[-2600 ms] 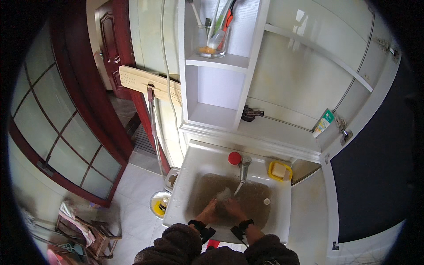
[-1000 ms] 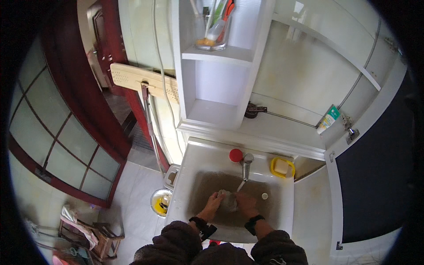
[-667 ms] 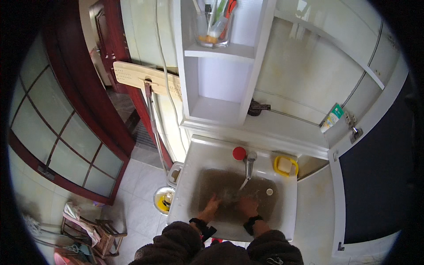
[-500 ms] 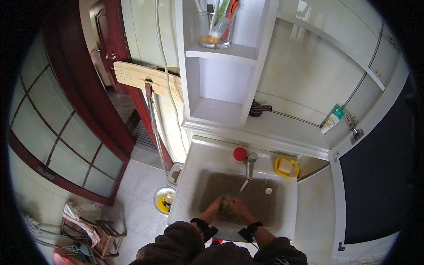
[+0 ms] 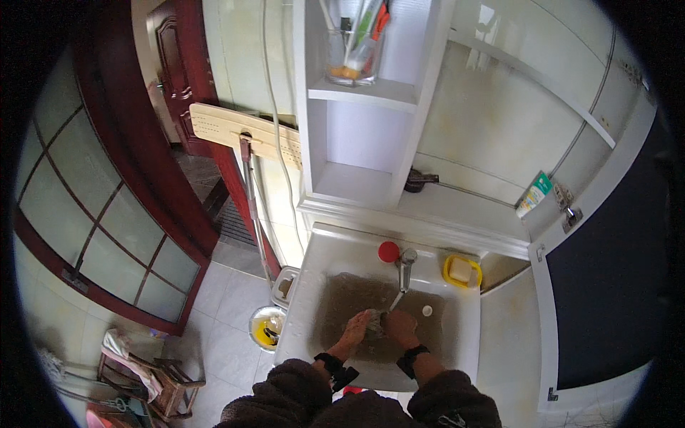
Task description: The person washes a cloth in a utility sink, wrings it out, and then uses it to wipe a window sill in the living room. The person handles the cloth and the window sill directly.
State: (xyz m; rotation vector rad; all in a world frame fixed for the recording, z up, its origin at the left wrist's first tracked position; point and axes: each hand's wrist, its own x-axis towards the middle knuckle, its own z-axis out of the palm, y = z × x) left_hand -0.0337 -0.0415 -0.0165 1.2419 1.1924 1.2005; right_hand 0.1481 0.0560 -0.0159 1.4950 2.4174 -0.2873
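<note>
Flanking a greyish-white wad (image 5: 374,325) in the washbasin (image 5: 465,328), the left hand (image 5: 353,334) lays its fingers along one side, the right hand (image 5: 401,329) adjoins the other; finger closure cannot be told; murky brown water (image 5: 335,294) surrounds the wad; the chrome faucet (image 5: 407,261) discharges just beside it.

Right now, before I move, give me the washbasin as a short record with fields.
Left hand: at the left of a pale bunched item, fingers touching it
Right hand: close on the item's right side; grip unclear
Pale item: between the hands, blurred, material uncertain
Washbasin: holds murky brown water
Faucet: running
Back ledge: red round-topped object left of faucet; soap bar in yellow soap dish to its right
</note>
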